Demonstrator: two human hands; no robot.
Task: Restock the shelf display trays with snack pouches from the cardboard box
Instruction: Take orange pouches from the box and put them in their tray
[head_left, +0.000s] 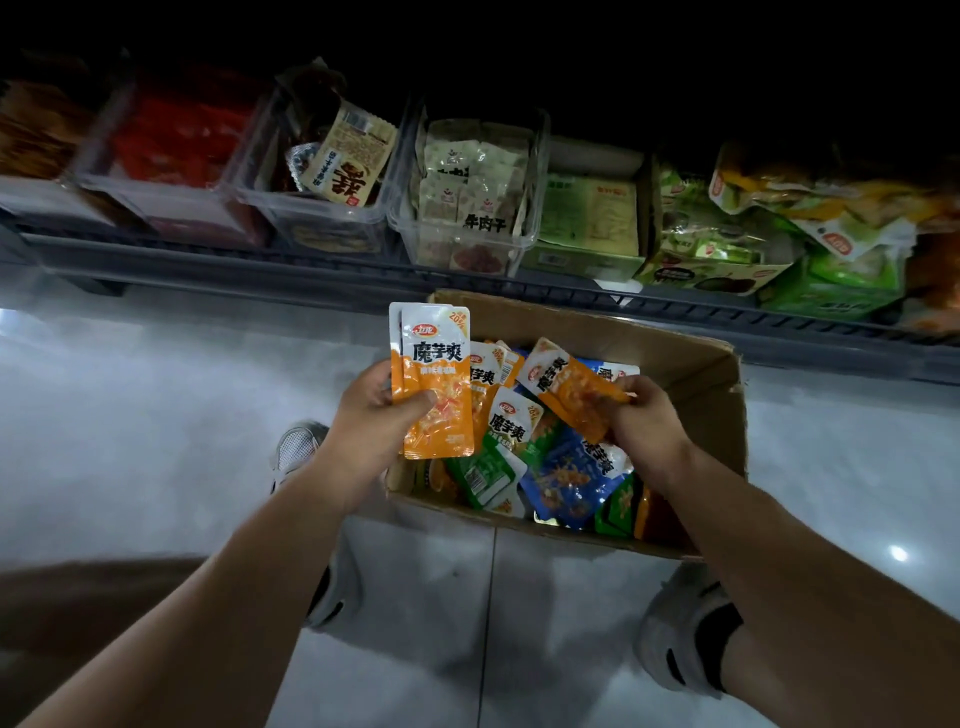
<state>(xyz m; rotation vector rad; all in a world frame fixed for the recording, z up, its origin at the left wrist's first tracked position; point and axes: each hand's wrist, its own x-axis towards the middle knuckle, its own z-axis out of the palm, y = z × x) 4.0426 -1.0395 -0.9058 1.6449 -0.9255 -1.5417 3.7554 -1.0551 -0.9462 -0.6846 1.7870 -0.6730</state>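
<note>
Pale glossy floor tiles (156, 415) in a dim aisle. A low dark shelf (208, 262) runs across the top of the view and carries clear trays and card display boxes of snacks. An open cardboard box (696, 374) stands on the floor just in front of the shelf, filled with loose pouches (561, 467) in orange, green and blue.

Left hand (371, 415): forearm extended, thumb laid across the front of a stacked pair of orange pouches (434, 364), fingers behind. The pair is held upright above the box's left edge.

Right hand (647, 423): reaching over the box, fingers curled round the lower end of a single orange pouch (566, 387), which is tilted above the heap. Whether it touches the pouches beneath cannot be told.

Legible writing: the held pair reads "魔芋爽", with "20%" in the upper corner. The same name appears on several pouches in the box. One clear tray (467, 249) bears "牛肉干" on its front. Other shelf labels are too blurred to read.

Grey shoes (680, 639) stand on the tiles near the box.
</note>
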